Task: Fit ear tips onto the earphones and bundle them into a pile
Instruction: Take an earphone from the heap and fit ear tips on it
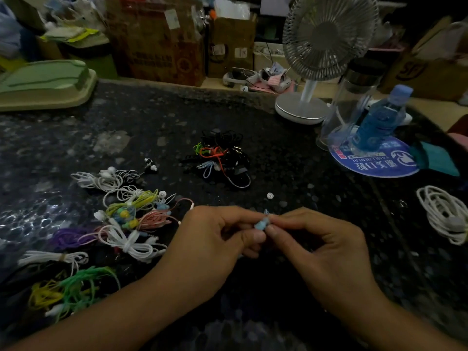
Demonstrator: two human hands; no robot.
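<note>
Near the table's (253,117) front edge, left hand (215,239) and right hand (321,239) pinch a blue earbud (261,224) between them; seating its tip likely needs a steady, square push. Beyond lie a loose ear tip (270,196) and the bundled pile (220,155).

Lighting dim, underexposed; corners fall to near black; pale glare patches on the glossy table (114,143) at left — light seems to come from that side; wide-angle bowing at the edges; fan (326,36) and bottle (379,120) soft, smeared; fine grain lost.
</note>
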